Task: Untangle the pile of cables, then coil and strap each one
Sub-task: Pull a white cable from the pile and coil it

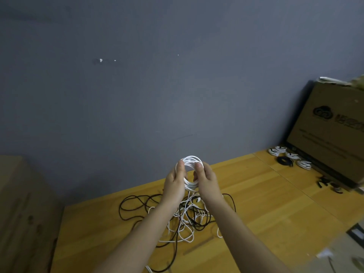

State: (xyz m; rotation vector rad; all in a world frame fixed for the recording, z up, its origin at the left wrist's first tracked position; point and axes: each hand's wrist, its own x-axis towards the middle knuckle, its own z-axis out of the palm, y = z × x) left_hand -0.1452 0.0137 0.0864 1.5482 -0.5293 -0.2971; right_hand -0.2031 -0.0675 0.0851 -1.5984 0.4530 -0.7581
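grey wall (pixel 137 85) fills most of the view; wooden table (pixel 275 217) below it; cardboard box (pixel 331 131) leaning at far right; loose pile of cables (pixel 183 217), black and white strands crossed over each other, lies on the table under the forearms; finished bundles (pixel 289 156), white ones and one black, sit well apart by the box; small black straps (pixel 323 183), likely the ties, near the box foot; white coil (pixel 192 171) held up above the pile between both hands; left hand (pixel 176 179) curled round the coil's left side, thumb on top; right hand (pixel 207 179) pinching its right side, fingers bent over the loops; a tail of white cable seems to drop from the coil into the pile; step in hand looks like coiling; next likely needs one hand keeping the loops together while the other fetches a strap
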